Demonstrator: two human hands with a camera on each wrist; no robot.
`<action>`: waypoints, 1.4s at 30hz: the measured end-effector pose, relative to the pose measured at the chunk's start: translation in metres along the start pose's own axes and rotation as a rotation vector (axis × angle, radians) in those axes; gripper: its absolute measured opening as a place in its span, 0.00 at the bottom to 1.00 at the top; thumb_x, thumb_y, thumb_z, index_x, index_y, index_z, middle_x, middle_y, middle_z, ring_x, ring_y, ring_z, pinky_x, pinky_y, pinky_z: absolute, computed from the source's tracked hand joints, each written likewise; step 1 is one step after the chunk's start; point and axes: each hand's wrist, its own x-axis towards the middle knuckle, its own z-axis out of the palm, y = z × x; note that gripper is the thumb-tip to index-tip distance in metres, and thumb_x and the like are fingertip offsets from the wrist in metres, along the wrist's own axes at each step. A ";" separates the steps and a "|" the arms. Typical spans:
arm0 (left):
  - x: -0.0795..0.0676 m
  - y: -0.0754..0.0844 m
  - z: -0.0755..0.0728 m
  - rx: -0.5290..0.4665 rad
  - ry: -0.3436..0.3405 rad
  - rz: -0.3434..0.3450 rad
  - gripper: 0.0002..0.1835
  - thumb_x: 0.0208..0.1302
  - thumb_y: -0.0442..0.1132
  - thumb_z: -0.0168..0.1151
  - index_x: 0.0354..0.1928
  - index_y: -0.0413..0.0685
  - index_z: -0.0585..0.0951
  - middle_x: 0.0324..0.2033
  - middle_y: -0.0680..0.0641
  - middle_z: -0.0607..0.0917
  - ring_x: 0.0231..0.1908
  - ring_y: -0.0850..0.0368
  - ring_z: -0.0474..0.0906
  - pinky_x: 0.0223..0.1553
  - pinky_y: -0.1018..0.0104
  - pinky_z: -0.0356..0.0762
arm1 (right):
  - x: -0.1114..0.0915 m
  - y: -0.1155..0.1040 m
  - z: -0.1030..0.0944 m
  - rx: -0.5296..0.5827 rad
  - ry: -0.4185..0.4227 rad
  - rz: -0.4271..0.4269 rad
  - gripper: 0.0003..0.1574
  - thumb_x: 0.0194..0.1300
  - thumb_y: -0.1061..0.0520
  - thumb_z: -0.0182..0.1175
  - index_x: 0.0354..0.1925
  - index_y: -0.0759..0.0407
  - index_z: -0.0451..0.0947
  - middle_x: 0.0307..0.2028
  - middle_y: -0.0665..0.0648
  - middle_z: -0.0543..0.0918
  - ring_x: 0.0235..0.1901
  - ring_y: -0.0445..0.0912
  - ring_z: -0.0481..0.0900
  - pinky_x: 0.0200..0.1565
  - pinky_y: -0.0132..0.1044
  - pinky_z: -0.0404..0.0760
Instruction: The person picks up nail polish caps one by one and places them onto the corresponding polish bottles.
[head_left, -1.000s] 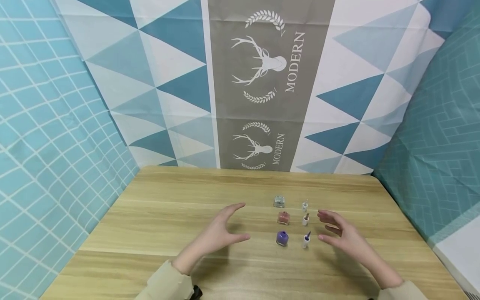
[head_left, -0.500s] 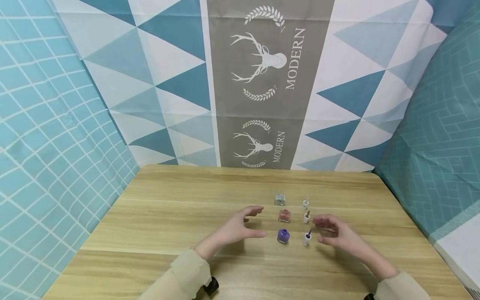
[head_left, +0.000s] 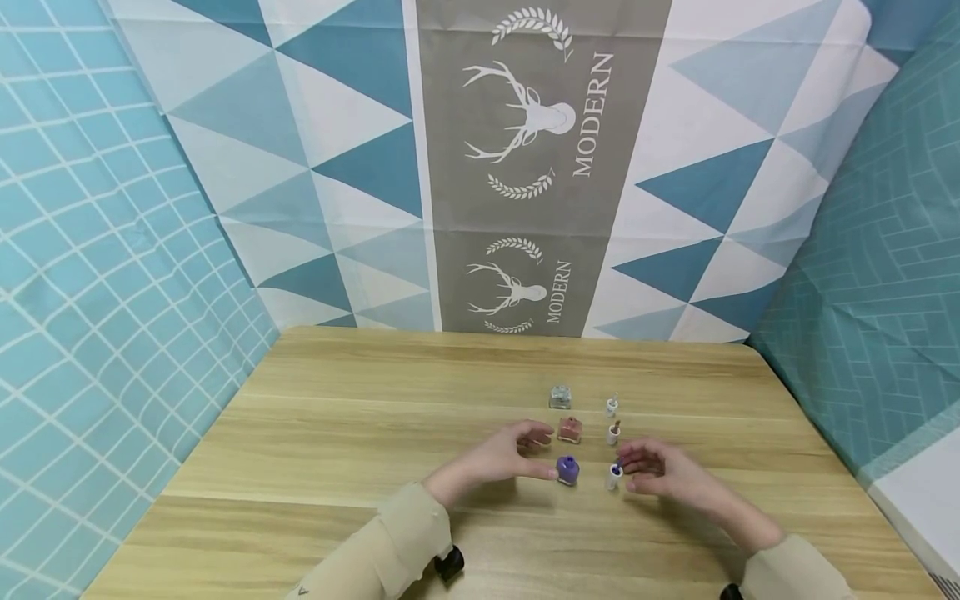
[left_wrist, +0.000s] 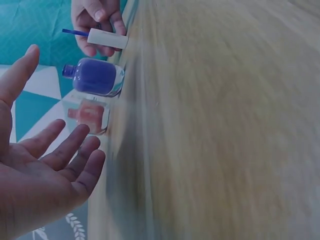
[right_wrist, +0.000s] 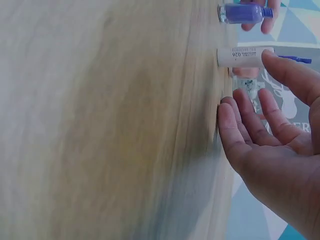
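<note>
A purple nail polish bottle (head_left: 567,471) stands uncapped on the wooden table, its neck bare. My left hand (head_left: 510,454) is just left of it, thumb and fingers spread apart, the thumb tip right at the bottle in the head view. To the bottle's right, a white nail polish cap (head_left: 614,477) stands with its purple brush pointing up. Beside that cap is my right hand (head_left: 667,473), its thumb overlapping the cap (right_wrist: 245,57) in the right wrist view and its fingers loosely bent. Neither hand holds anything.
Behind the purple bottle stand a pink nail polish bottle (head_left: 570,430) and a clear glittery one (head_left: 560,397). Two more white caps, brushes up, line up to their right: one cap (head_left: 613,435) and a farther cap (head_left: 612,407). Patterned cloth (head_left: 517,167) hangs behind the table.
My left hand has moved right, up to the purple bottle. My right hand has moved left to the nearest white cap. Bottles and caps keep their places on the table.
</note>
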 end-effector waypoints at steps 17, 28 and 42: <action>0.028 -0.004 0.015 -0.075 -0.058 -0.010 0.27 0.44 0.37 0.71 0.50 0.44 0.75 0.41 0.51 0.81 0.42 0.59 0.74 0.43 0.73 0.70 | 0.013 -0.003 0.005 -0.151 -0.052 0.053 0.28 0.49 0.51 0.65 0.49 0.58 0.72 0.45 0.55 0.76 0.43 0.47 0.72 0.43 0.34 0.71; 0.031 -0.002 0.024 0.009 -0.005 0.000 0.22 0.37 0.30 0.72 0.41 0.46 0.81 0.34 0.55 0.81 0.35 0.61 0.75 0.38 0.75 0.71 | 0.016 -0.001 0.005 -0.116 -0.095 0.016 0.25 0.49 0.53 0.65 0.46 0.59 0.74 0.41 0.56 0.77 0.41 0.47 0.72 0.41 0.33 0.69; 0.028 0.001 0.030 0.048 0.086 0.034 0.16 0.39 0.31 0.72 0.36 0.45 0.82 0.28 0.55 0.81 0.30 0.66 0.73 0.34 0.76 0.70 | 0.017 0.004 0.009 -0.121 -0.069 -0.060 0.18 0.50 0.53 0.65 0.40 0.58 0.75 0.37 0.55 0.78 0.38 0.44 0.74 0.41 0.32 0.71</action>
